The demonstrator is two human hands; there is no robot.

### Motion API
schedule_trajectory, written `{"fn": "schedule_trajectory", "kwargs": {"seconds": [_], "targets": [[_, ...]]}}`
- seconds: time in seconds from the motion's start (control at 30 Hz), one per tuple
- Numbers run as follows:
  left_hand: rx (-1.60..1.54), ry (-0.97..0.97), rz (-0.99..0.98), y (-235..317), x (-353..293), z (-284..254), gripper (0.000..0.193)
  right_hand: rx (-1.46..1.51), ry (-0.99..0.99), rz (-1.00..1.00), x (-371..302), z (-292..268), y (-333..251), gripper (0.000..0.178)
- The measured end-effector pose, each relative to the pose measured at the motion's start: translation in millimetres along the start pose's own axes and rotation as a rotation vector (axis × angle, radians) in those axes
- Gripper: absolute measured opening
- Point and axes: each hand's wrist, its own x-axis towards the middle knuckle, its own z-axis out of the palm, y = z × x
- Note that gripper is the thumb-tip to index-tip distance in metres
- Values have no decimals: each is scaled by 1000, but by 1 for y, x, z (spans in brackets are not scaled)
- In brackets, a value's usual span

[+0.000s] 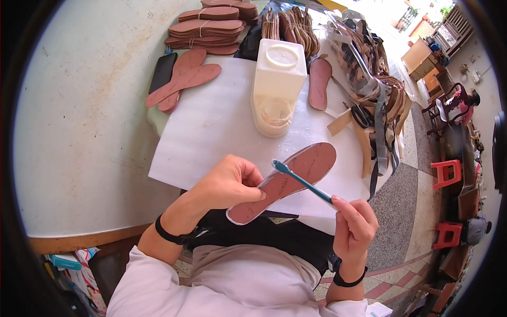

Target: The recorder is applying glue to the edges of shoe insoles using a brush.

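My left hand (231, 182) pinches a reddish-brown shoe insole (285, 182) by its left edge, thumb on top. The insole is tilted, with its wide end up to the right and a whitish rim along its edge. Between the fingers of my right hand (356, 224) is the handle of a teal toothbrush (306, 183). Its bristled head, with something white on it, lies over the insole's far edge. Beyond the insole stands a cream plastic glue dispenser (279, 74), with a round open cup at its near end.
Bundled insoles (206, 33) are stacked at the far left, near loose insoles (182, 84) and a black phone (163, 73). One insole (319, 83) lies right of the dispenser. Strips (364, 53) and black scissors (362, 116) crowd the right edge of the white sheet (211, 132).
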Motion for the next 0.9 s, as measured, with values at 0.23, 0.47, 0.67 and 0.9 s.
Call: {"fn": "schedule_trajectory", "kwargs": {"seconds": [0.23,0.47,0.67,0.9], "targets": [[-20,-23,13,1,-2,-1,9,-122,124,122,4,-3,3,34],[-25,-34,29,2,-2,-1,9,-144,186,208,3,-5,9,29],[-91,-27,39,-6,-2,-8,9,-99,219,267,-3,-4,15,27],[-173,-41,33,-7,-3,-12,11,-61,231,298,-9,-3,19,27]]}}
